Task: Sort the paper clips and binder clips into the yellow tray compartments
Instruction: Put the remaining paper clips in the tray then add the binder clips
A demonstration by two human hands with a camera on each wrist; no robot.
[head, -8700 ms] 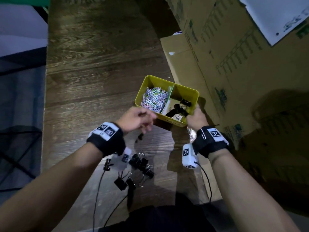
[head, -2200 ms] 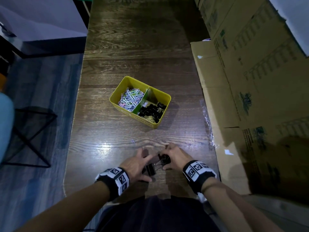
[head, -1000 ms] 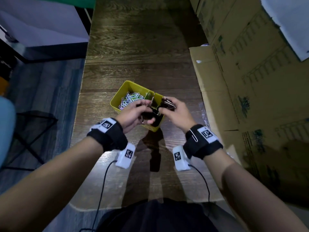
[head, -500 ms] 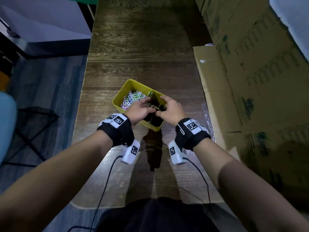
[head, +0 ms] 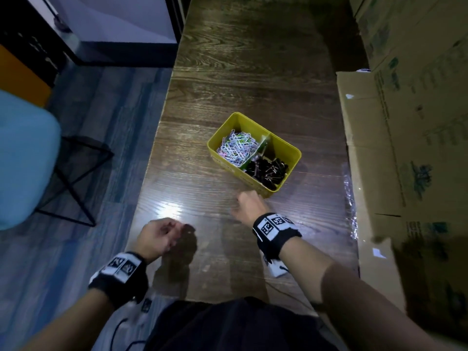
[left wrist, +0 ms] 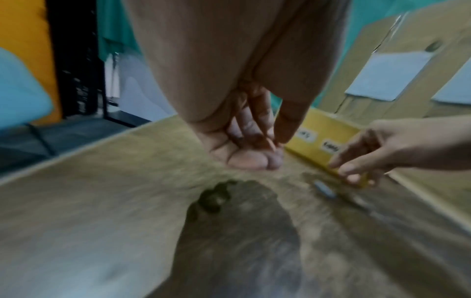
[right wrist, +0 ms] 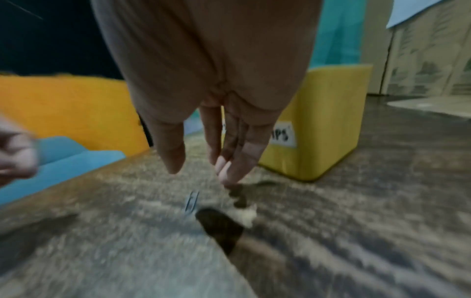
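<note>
Binder clips (head: 268, 171) now in tray (head: 291, 150) (hands (head: 249, 205) withdrawn).

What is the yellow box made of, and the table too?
The yellow tray looks like smooth matte plastic, judging by its rounded moulded corners and even colour. The table looks like dark wood or wood-look laminate: grain lines with a glossy glare patch.

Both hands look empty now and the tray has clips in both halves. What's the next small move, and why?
Probably lower the right hand and pinch the lone paper clip lying on the table just below its fingers, then carry it to the tray half holding the coloured paper clips. It seems to be the only piece left out; the binder clips already sit in the other half.
</note>
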